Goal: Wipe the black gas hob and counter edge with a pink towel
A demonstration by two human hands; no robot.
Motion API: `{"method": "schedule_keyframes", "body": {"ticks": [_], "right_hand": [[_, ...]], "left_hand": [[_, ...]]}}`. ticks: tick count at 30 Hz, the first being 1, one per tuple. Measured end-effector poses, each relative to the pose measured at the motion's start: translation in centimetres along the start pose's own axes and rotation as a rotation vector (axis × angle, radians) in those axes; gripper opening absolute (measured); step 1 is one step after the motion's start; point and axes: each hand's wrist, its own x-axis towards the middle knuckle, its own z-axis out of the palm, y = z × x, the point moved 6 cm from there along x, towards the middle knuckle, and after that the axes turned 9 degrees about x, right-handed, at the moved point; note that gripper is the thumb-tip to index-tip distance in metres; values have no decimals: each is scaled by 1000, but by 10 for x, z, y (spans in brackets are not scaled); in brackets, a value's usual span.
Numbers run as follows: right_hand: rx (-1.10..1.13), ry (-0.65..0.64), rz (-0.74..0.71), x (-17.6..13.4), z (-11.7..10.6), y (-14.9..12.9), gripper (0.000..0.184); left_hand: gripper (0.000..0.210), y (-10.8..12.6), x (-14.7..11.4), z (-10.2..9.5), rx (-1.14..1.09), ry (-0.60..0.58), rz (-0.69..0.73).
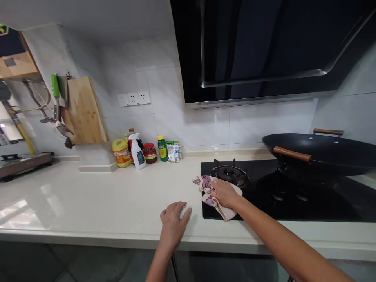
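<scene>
"What is found at the left?"

"A spray bottle [137, 153] and a red-lidded jar [150, 154] are kept near the wall, out of the way."

"The hands?"

"The left hand [172, 222] is held empty and loosely open at the counter [117, 203]. On the hob's [258, 205] front left corner, the cloth [225, 211] is gripped and pressed down by the right hand [225, 192]; wiping is apparently under way."

"Next move?"

"Flat pressure is called for; the way is obstructed by the burner [229, 172] just behind and, farther right, the wok [326, 152]."

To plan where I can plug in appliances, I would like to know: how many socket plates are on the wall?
3. They form a row above the spray bottle: the left plate, the middle plate and the right plate. The cutting board may hide others.
</scene>
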Motion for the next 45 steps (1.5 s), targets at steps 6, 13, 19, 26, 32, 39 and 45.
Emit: {"method": "schedule_keyframes", "body": {"ticks": [6,13,19,26,32,39,45], "right_hand": [[40,17,-22,-40,-7,-8,39],[130,33,-10,-92,-38,38,42],[51,94,157,-89,-39,51,41],[21,62,103,-72,-17,-20,37],[97,64,-104,-74,4,-92,32],[219,87,-148,-84,0,-78,40],[208,116,14,-97,-29,-8,40]], "left_hand": [[30,-1,2,1,12,-17,-2],[30,-2,1,4,-9,8,31],[31,2,0,4,-2,22,53],[36,-4,3,7,-22,17,22],[35,-7,5,9,4,36,47],[33,-4,7,5,25,8,60],[39,-6,9,2,56,-24,30]]}}
